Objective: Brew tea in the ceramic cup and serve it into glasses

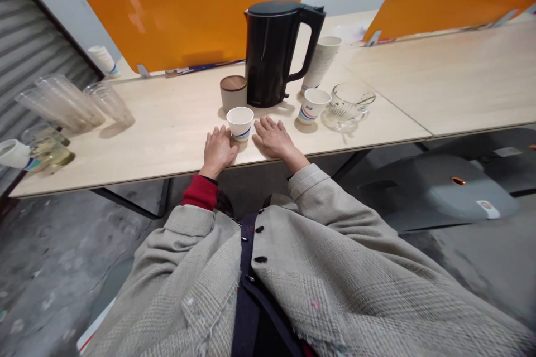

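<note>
Both hands lie open and palm-down on the bench (167, 134), neither gripping anything. The left hand (218, 150) touches the lower side of a white paper cup (240, 124), and the right hand (271, 138) sits just beside it. Behind the cup stand a lidded canister (233, 92) and a black electric kettle (268, 53), with another paper cup (314, 105) to the right.

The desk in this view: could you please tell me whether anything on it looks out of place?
Yes, at the left end: a paper cup appears to lie on its side against a glass with yellowish residue, and the clear cups beside it look tipped over and cloudy.
</note>
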A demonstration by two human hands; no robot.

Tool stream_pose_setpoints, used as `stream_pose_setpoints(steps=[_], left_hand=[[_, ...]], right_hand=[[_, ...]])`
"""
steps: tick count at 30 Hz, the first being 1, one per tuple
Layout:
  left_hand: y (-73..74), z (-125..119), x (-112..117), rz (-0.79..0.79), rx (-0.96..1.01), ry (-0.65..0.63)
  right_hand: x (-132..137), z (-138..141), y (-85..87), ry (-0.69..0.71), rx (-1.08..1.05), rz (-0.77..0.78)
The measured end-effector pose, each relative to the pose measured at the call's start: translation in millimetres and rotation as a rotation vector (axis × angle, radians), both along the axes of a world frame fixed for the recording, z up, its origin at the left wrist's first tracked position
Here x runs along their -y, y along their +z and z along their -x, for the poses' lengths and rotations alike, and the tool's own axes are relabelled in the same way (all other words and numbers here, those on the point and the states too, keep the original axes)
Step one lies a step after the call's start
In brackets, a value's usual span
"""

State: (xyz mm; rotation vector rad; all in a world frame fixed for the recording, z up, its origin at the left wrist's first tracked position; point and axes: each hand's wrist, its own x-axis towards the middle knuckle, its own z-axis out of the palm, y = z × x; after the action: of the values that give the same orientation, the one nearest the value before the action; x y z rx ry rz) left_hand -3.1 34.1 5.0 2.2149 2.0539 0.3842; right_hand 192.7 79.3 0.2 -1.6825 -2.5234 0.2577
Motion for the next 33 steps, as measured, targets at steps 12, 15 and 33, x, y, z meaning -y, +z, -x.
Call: stream_pose_setpoints(steps=[12,15,33], left_hand=[[-6.3,0.7,-4.0,-0.005,0.015,0.008],[-10.5,2.4,-6.0,-0.026,0.032,0.007],[-9.8,1.6,-5.1,-0.02,0.006,0.0]], right_hand=[[5.0,1.7,6.8,-0.007,0.008,0.018],[3.4,0.8,4.6,-0.001,0.003,0.013],[8.9,2.6,12.8,-0.017,0.009,0.033]])
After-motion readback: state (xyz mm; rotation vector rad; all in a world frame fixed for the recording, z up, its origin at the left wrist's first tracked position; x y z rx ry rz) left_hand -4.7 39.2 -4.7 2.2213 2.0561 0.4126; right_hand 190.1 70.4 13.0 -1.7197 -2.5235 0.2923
